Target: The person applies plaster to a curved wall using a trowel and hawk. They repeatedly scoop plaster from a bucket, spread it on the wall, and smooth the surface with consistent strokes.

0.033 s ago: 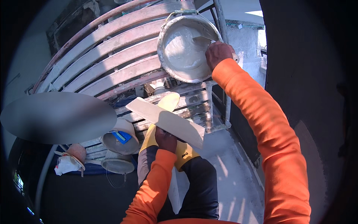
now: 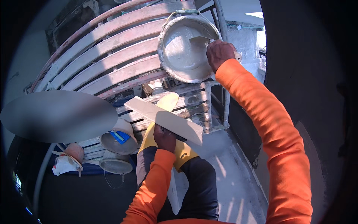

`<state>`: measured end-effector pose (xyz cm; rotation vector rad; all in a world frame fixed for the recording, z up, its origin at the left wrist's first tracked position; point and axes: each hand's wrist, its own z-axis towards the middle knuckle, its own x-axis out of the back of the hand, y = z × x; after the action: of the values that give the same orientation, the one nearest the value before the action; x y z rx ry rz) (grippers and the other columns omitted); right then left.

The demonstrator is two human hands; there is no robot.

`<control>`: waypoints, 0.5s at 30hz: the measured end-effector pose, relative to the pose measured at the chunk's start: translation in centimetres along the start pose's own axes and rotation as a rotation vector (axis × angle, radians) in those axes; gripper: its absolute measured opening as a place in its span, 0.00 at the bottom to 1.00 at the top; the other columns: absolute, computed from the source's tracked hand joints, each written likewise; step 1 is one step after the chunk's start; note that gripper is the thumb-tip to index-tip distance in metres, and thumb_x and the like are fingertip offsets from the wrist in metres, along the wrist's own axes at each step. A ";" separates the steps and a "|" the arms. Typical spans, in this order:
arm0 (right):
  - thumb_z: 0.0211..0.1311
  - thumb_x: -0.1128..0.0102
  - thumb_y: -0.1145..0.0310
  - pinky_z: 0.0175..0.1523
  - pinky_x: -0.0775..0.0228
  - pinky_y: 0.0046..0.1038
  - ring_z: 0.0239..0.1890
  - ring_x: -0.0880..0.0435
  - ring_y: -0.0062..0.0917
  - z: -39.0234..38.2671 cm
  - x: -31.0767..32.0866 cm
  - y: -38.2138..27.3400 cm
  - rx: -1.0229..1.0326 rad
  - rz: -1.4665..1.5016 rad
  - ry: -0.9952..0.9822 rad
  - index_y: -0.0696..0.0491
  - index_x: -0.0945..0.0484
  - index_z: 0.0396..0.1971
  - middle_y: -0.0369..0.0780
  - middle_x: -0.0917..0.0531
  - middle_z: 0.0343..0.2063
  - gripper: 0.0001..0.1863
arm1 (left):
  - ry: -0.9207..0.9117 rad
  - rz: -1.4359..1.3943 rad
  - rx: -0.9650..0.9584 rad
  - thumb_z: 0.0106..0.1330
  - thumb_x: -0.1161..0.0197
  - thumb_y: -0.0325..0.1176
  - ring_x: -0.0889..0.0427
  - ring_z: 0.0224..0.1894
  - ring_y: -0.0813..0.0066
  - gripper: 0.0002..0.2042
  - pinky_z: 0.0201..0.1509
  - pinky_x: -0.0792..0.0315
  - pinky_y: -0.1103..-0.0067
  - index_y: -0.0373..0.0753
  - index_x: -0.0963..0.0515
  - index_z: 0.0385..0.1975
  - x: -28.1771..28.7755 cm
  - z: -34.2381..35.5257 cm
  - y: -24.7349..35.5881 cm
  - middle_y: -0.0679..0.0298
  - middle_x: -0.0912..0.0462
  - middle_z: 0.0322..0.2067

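Observation:
My right hand (image 2: 222, 55) is closed round the handle of a putty knife over the right rim of a bucket (image 2: 161, 56). The putty knife's metal blade (image 2: 200, 38) reaches in over pale, wet, creamy plaster (image 2: 182, 48). Lower down, my left hand (image 2: 165, 139) grips a plastering trowel by its dark handle, mostly hidden by the fingers. That trowel's long rectangular blade (image 2: 164, 119) lies slantwise in front of my knees, its broad face up and coated in a pale layer.
Pale slats of a platform (image 2: 108, 52) surround the bucket. At lower left sit a tub (image 2: 123, 147) with a blue tool (image 2: 120, 137), a second round container (image 2: 115, 167) and a smaller reddish pot (image 2: 74, 151). A dark wall (image 2: 298, 74) stands on the right; metal posts (image 2: 226, 100) rise near it.
My right hand and the putty knife have shifted very slightly to the right and the blade shows a little more. My left hand and the trowel have moved slightly left.

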<state>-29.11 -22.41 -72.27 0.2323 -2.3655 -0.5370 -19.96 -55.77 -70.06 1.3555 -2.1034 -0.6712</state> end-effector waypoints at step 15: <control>0.72 0.46 0.65 0.45 0.14 0.50 0.51 0.10 0.39 2.9 0.9 -0.7 -0.015 0.125 -0.252 0.47 0.14 0.55 0.36 0.11 0.50 0.17 | 0.073 -0.231 -0.044 0.75 0.43 0.29 0.17 0.41 0.78 0.09 0.48 0.24 0.78 0.31 0.21 0.48 -1.3 2.5 2.8 0.63 0.14 0.40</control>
<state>-31.70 -22.41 -74.08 0.0086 -2.5975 -0.5505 -23.01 -53.24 -70.25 1.5887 -1.8810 -0.7441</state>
